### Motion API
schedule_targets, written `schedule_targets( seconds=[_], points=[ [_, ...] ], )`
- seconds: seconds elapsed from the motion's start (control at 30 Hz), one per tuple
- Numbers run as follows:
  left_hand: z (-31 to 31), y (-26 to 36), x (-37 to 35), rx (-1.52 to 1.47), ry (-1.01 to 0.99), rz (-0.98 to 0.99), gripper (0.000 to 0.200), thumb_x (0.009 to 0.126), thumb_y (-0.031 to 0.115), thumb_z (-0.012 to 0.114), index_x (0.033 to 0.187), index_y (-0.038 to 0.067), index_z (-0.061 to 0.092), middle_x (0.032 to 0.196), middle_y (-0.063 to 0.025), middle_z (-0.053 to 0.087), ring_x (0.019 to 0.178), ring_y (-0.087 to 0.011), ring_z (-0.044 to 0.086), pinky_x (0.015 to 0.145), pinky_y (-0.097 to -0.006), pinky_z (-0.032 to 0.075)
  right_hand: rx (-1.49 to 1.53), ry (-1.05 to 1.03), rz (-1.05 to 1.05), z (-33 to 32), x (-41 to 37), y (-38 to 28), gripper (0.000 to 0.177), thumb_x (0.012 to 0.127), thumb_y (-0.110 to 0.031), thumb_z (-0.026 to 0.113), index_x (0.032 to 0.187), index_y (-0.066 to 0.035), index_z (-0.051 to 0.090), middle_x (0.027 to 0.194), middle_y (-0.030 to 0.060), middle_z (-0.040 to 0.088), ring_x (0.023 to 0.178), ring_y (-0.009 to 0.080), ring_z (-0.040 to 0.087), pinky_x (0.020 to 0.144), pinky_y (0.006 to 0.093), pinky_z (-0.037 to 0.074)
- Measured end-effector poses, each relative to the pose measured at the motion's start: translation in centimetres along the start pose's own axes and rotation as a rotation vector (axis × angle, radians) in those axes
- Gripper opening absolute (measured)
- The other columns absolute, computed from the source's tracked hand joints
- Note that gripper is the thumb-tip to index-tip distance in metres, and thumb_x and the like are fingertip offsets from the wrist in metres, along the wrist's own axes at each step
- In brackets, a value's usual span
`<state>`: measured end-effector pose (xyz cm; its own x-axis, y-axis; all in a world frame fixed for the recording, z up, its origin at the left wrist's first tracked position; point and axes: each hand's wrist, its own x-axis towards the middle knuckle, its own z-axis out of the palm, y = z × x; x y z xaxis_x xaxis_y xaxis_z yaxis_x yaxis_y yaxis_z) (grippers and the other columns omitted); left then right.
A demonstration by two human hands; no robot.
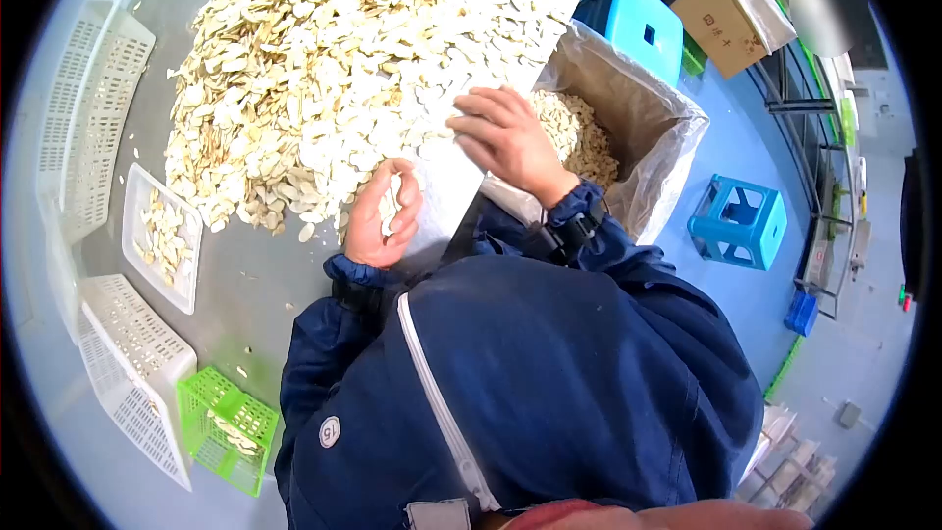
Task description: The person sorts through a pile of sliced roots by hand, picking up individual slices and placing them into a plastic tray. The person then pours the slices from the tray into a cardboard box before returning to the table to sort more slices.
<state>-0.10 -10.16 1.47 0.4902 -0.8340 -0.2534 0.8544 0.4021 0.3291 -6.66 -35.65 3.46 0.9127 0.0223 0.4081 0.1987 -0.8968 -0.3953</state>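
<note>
A big heap of pale dried slices [294, 69] covers much of the metal table [245, 280]. My left hand [383, 216] is at the near edge of the heap, its fingers curled round a few pale slices [391, 204]. To its right, my right hand [512, 142] is palm down near the table's right edge, fingers stretched out toward loose slices, holding nothing that I can see. Just beyond that edge, below the right hand, stands a bin lined with clear plastic [657, 128], with more slices [581, 137] inside.
On the left are a white tray [193, 270] with some slices, white perforated baskets [128, 49] and a green basket [211, 393] with a few slices. Blue stools [751, 221] stand on the blue floor at right. A cardboard box [721, 25] is behind the bin.
</note>
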Motion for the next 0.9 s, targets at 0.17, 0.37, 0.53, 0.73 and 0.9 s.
schedule_targets(
  seconds=[0.17,0.37,0.53,0.73,0.9],
  points=[
    [-0.2,0.1,0.1,-0.03,-0.016,0.006,0.027,0.115,0.028,0.04,0.126,0.007,0.053,0.09,-0.0027,0.051,0.057,-0.0061,0.041,0.036,-0.0186,0.028,-0.114,0.134,0.179,-2.9,-2.0,4.4,0.022,0.085,-0.007,0.075,0.106,-0.014,0.078,0.117,0.0049,0.073,0.119,0.0292,0.063,0.101,0.0442,0.049],
    [0.1,0.1,0.2,-0.008,0.01,-0.017,0.027,0.114,0.027,0.041,0.128,0.007,0.053,0.09,-0.0024,0.051,0.056,-0.0061,0.041,0.036,-0.0184,0.028,-0.03,0.037,0.05,-1.7,0.6,1.4,0.031,0.092,-0.022,0.075,0.123,-0.021,0.074,0.134,0.0078,0.066,0.129,0.03,0.058,0.109,0.0461,0.046],
    [0.2,0.1,-0.2,0.021,0.028,0.003,0.027,0.114,0.027,0.042,0.129,0.008,0.053,0.09,-0.0022,0.051,0.056,-0.0057,0.041,0.036,-0.0182,0.028,-0.144,0.166,0.201,-1.9,-0.4,5.0,0.02,0.093,-0.016,0.073,0.112,-0.02,0.079,0.12,0.0026,0.074,0.12,0.028,0.063,0.105,0.0472,0.047],
    [0.3,0.1,0.1,0.039,0.016,-0.017,0.027,0.113,0.026,0.042,0.129,0.008,0.053,0.091,-0.0021,0.051,0.057,-0.0053,0.041,0.036,-0.0183,0.029,-0.089,0.199,0.183,-2.3,2.7,4.8,0.025,0.089,-0.012,0.072,0.113,-0.014,0.077,0.116,0.0057,0.073,0.109,0.0296,0.065,0.096,0.0418,0.052],
    [0.3,0.2,-0.3,0.056,0.04,-0.018,0.03,0.113,0.032,0.044,0.126,0.008,0.054,0.09,-0.0021,0.054,0.055,-0.0058,0.04,0.04,-0.0195,0.03,-0.062,0.151,0.281,-0.3,4.6,4.9,0.03,0.091,-0.022,0.073,0.119,-0.012,0.075,0.109,0.0109,0.075,0.101,0.0329,0.069,0.089,0.0423,0.055]
  ],
)
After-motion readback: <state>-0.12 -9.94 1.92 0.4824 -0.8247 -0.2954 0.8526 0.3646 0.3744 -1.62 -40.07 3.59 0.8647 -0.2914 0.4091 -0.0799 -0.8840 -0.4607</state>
